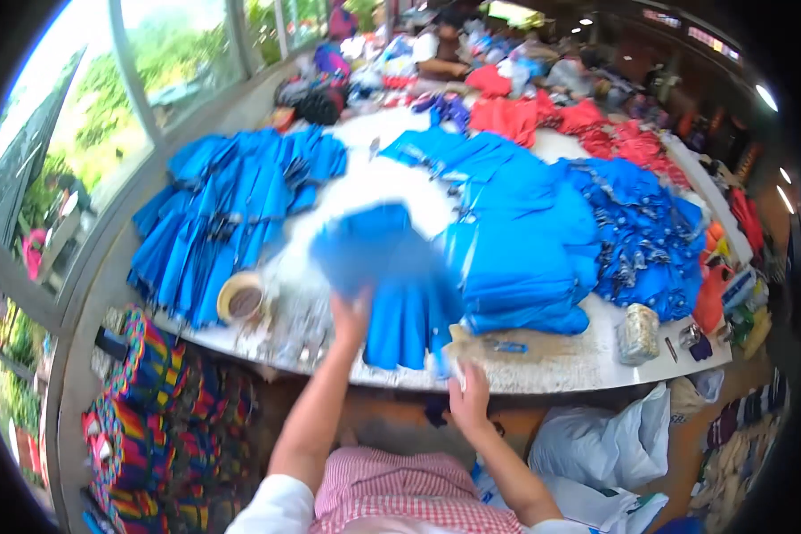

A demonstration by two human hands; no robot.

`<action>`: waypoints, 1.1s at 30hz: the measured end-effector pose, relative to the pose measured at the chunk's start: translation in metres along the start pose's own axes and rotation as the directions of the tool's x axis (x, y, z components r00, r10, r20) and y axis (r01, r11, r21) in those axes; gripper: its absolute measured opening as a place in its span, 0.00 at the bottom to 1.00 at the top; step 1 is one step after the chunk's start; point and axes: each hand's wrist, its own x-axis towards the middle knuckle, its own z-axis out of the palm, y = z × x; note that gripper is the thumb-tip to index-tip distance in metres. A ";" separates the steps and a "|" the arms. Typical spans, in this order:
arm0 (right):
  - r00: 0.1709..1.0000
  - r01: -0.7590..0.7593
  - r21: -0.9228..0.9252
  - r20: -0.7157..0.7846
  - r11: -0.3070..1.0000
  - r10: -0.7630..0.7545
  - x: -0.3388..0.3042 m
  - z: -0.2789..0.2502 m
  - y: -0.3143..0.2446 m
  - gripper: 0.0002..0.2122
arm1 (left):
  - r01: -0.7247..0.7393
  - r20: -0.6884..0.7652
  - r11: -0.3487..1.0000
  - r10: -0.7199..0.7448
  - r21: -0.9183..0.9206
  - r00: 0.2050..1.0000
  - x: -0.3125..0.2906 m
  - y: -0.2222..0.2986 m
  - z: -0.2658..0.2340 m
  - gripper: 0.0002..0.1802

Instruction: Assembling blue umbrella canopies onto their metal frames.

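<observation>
1. where we stand, the white bench (596, 367) curves across in front of us, bearing piles of blue cloth.
2. right of its middle we see the broad blue stack (521, 258), with the ruffled blue heap (654, 240) at its right and the pleated blue pile (214, 205) well apart at left.
3. between these, over the near bench, is our blurred blue cloth (374, 245).
4. our left hand (354, 316) is partly closed, gripping its near edge; our right hand (469, 392) is loosely curled near its lower right corner, and we cannot tell whether it grips anything.
5. we have a clouded jar (637, 336) near the right end.
</observation>
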 end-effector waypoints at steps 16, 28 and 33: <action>0.078 0.812 0.446 0.556 0.376 -0.828 0.080 -0.135 -0.131 0.09 | 0.579 0.996 0.811 -0.088 0.087 -0.026 -0.211 0.052 -0.163 0.24; 0.638 0.324 0.412 0.570 0.852 -0.518 0.123 0.063 -0.182 0.07 | 0.218 0.659 0.858 -0.500 0.465 0.561 -0.029 0.036 -0.260 0.33; 0.926 0.079 0.309 0.329 0.948 -0.185 0.175 0.166 -0.185 0.06 | -0.167 -0.055 0.645 0.309 0.746 0.949 0.274 -0.053 -0.306 0.27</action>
